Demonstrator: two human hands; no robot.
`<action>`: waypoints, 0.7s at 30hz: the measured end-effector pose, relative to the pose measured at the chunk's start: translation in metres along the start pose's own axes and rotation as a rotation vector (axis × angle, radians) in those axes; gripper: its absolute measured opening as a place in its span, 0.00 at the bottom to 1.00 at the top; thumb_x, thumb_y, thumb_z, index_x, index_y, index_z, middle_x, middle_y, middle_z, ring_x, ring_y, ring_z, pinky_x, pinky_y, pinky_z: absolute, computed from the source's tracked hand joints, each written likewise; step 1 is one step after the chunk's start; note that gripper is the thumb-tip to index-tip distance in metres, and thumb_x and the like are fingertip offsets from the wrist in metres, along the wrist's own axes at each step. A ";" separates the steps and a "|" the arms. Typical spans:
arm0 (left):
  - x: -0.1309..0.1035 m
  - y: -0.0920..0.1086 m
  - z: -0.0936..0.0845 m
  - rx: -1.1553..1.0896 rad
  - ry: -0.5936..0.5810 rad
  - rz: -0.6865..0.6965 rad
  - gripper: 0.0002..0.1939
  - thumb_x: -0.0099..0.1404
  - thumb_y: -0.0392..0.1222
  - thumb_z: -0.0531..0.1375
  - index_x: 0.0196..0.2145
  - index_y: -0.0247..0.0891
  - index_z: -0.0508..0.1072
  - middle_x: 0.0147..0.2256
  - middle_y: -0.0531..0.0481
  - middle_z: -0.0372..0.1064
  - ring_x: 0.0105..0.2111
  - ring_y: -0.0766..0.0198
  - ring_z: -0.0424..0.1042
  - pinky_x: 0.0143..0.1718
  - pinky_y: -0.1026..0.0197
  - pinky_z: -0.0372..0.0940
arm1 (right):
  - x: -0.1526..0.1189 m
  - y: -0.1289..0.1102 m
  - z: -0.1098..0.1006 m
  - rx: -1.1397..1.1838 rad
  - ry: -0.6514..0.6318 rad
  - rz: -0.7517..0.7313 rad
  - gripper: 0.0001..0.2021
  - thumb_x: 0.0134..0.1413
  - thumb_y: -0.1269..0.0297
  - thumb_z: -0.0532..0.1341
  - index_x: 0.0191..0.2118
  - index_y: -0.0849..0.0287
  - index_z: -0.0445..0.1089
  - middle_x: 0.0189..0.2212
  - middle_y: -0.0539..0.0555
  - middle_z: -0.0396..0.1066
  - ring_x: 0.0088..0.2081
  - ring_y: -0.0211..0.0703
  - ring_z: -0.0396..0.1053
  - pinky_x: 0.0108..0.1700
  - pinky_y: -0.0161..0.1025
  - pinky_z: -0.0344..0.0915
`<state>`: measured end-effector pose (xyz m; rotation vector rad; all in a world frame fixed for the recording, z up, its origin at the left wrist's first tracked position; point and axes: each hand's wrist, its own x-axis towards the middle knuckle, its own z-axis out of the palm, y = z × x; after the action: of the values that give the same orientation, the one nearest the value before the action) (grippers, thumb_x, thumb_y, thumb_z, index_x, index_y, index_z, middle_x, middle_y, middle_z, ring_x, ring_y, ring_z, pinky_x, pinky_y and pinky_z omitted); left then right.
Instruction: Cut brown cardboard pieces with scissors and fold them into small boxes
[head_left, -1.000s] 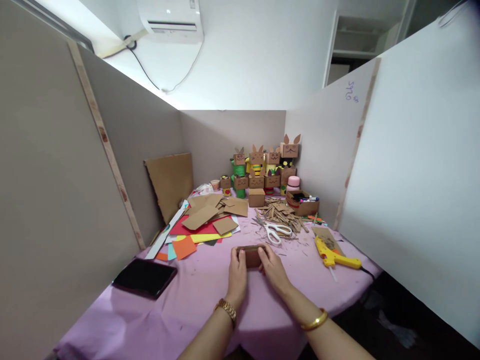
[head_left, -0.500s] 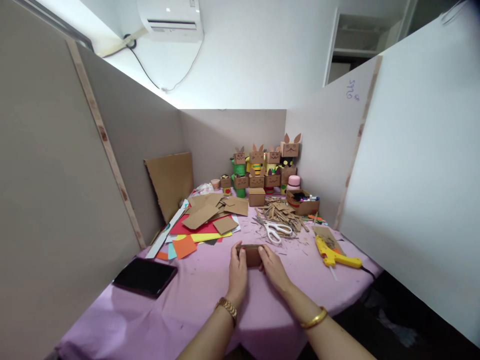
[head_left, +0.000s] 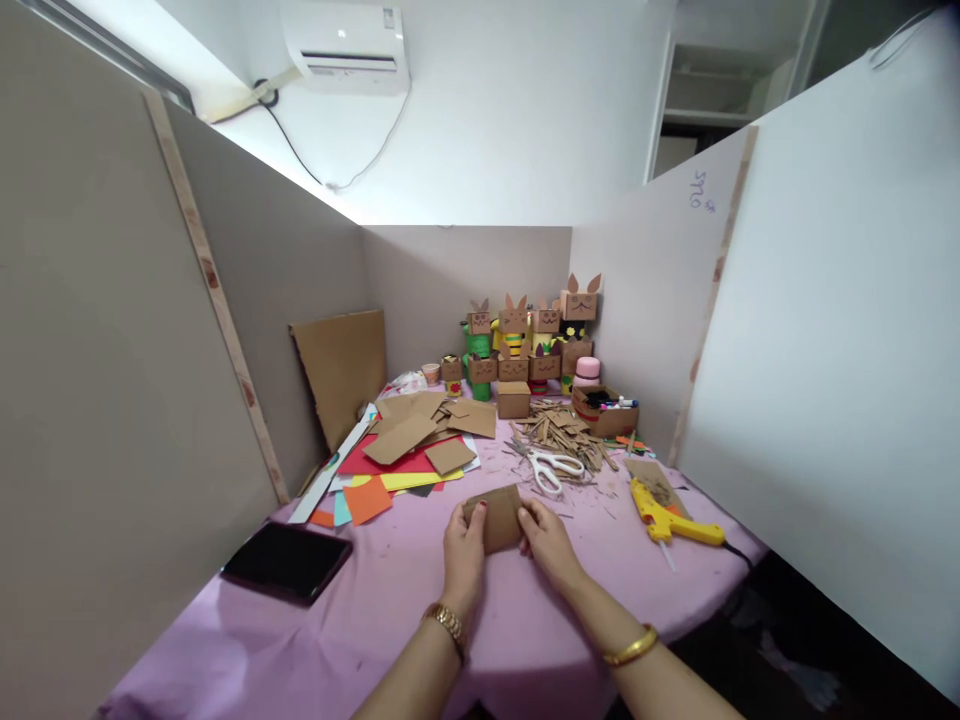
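Note:
A small piece of brown cardboard (head_left: 501,520) is held between my two hands over the front of the table; whether it is flat or folded into a box I cannot tell. My left hand (head_left: 466,545) grips its left edge, thumb on the face turned to me. On the right edge, my right hand (head_left: 546,540) pinches it with thumb and fingers. White-handled scissors (head_left: 551,468) lie open just beyond, beside a heap of cardboard strips (head_left: 566,432). A plain cardboard box (head_left: 514,400) stands farther back.
Cardboard sheets (head_left: 405,435) and coloured paper (head_left: 367,500) lie left. A black tablet (head_left: 289,562) rests at front left, a yellow glue gun (head_left: 671,518) at right. Cardboard animal figures (head_left: 514,330) stand at the back near a box of pens (head_left: 606,412). Partition walls enclose the table.
Both hands have tilted the cardboard piece, so more of its broad face shows. My left hand has shifted slightly left and down. The view has tipped a little upward.

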<state>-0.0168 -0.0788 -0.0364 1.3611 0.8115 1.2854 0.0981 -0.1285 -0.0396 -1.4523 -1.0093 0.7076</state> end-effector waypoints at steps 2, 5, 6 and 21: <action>0.000 0.001 -0.003 -0.034 0.035 -0.018 0.13 0.63 0.44 0.56 0.44 0.35 0.69 0.42 0.46 0.70 0.38 0.60 0.71 0.38 0.52 0.68 | 0.002 0.002 -0.001 0.019 0.014 0.029 0.09 0.61 0.62 0.56 0.42 0.62 0.67 0.32 0.49 0.71 0.25 0.34 0.70 0.26 0.34 0.69; 0.000 0.002 -0.011 -0.069 0.174 -0.038 0.14 0.64 0.46 0.55 0.44 0.35 0.69 0.41 0.47 0.70 0.36 0.61 0.72 0.37 0.53 0.68 | 0.006 0.004 -0.005 0.047 0.126 0.073 0.11 0.61 0.62 0.56 0.45 0.61 0.66 0.35 0.51 0.71 0.28 0.36 0.71 0.28 0.36 0.70; 0.000 0.001 -0.014 -0.072 0.242 -0.049 0.15 0.64 0.46 0.55 0.44 0.35 0.68 0.40 0.47 0.70 0.35 0.61 0.72 0.36 0.53 0.68 | 0.008 0.004 -0.007 0.054 0.172 0.082 0.11 0.61 0.62 0.56 0.47 0.61 0.65 0.36 0.51 0.71 0.29 0.37 0.71 0.29 0.37 0.70; -0.005 0.007 -0.024 -0.040 0.376 -0.063 0.18 0.60 0.54 0.54 0.40 0.37 0.72 0.33 0.49 0.73 0.32 0.59 0.72 0.33 0.57 0.67 | 0.024 -0.004 -0.023 -0.413 0.303 -0.109 0.13 0.60 0.63 0.57 0.49 0.59 0.65 0.45 0.54 0.69 0.41 0.44 0.71 0.41 0.47 0.70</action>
<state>-0.0418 -0.0792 -0.0341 1.0662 1.0680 1.5230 0.1278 -0.1178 -0.0296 -1.7800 -1.0224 0.1922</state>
